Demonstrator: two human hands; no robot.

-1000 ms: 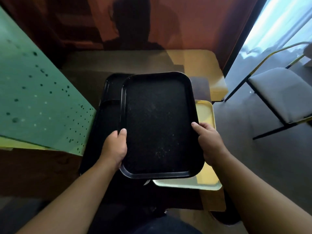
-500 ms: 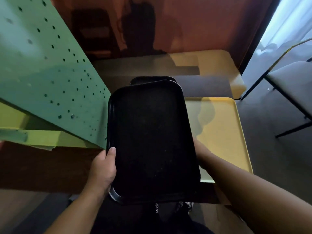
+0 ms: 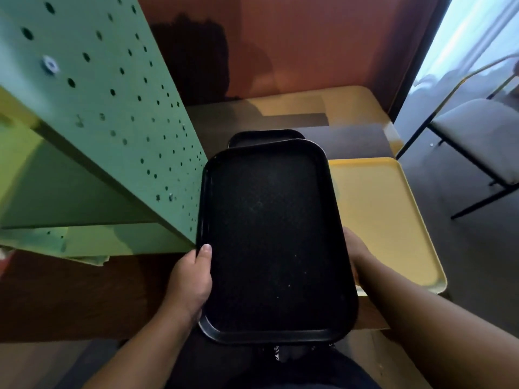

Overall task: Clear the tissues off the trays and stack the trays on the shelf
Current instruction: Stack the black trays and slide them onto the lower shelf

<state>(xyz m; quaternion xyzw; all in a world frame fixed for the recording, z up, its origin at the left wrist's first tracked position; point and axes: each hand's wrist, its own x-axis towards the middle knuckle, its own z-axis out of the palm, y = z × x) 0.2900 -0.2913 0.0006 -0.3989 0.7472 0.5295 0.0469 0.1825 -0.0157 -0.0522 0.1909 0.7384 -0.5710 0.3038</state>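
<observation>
Two hands hold the black tray by its long edges, left hand and right hand, just beside the green shelf. It looks stiff, light and smooth, so an edge grip suits.

Yellow tray flat on brown table.

Pretty dim indoor scene, lit mostly by daylight from the window at the upper right, which is blown out. A person's shadow is thrown on the red wall. Edges are bent by wide-angle distortion, and slight softness is seen throughout.
</observation>
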